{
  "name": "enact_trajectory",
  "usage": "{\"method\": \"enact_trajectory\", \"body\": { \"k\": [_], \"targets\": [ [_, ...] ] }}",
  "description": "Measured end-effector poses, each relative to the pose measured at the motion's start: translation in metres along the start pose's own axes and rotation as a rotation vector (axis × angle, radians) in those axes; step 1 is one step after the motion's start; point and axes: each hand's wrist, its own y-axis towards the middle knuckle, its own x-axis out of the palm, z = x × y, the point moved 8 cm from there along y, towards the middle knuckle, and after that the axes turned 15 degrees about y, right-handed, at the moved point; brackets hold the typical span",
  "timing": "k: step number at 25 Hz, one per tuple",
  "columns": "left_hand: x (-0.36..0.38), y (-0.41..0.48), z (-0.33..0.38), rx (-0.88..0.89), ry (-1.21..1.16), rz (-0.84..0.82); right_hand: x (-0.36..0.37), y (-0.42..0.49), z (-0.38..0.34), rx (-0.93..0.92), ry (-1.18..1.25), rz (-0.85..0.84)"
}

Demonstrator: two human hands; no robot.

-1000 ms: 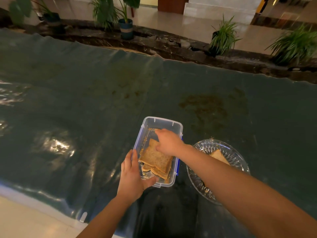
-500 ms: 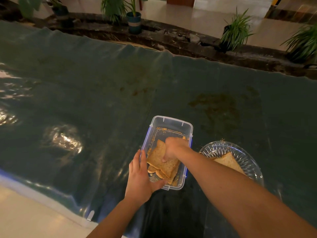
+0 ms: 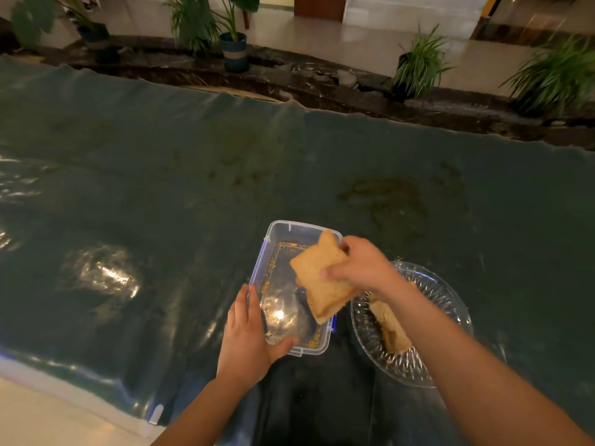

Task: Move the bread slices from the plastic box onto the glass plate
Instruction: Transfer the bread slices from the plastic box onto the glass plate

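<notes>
Bread slices [image 3: 322, 284] pinched in right hand [image 3: 360, 265], lifted over plastic box [image 3: 291, 350], long axis tilted down toward person. Glass plate [image 3: 450, 304] just right of grip, one slice on it already. Left hand [image 3: 248, 336] clamps box's near corner. Box looks empty bar crumbs.

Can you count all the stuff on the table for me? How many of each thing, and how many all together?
Plastic box: 1
Glass plate: 1
Bread held in the right hand over the box: looks like 2 slices, hard to tell
Bread on the plate: at least 1
Total: about 5
</notes>
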Motion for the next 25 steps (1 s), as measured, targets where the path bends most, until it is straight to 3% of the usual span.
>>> {"method": "enact_trajectory", "body": {
  "k": [5,11,17,25],
  "targets": [
    [0.005,-0.001,0.000,0.038,0.138,-0.034,-0.082,-0.045,0.072,0.145,0.431,0.219],
    [0.006,0.001,-0.001,0.029,0.126,-0.056,-0.095,-0.067,0.158,0.298,0.480,0.241],
    [0.005,0.000,0.001,0.051,0.216,-0.042,-0.094,-0.070,0.197,0.311,0.081,0.359],
    [0.004,0.001,0.001,0.084,0.367,-0.037,-0.089,-0.072,0.197,0.297,0.036,0.365]
  ]
}}
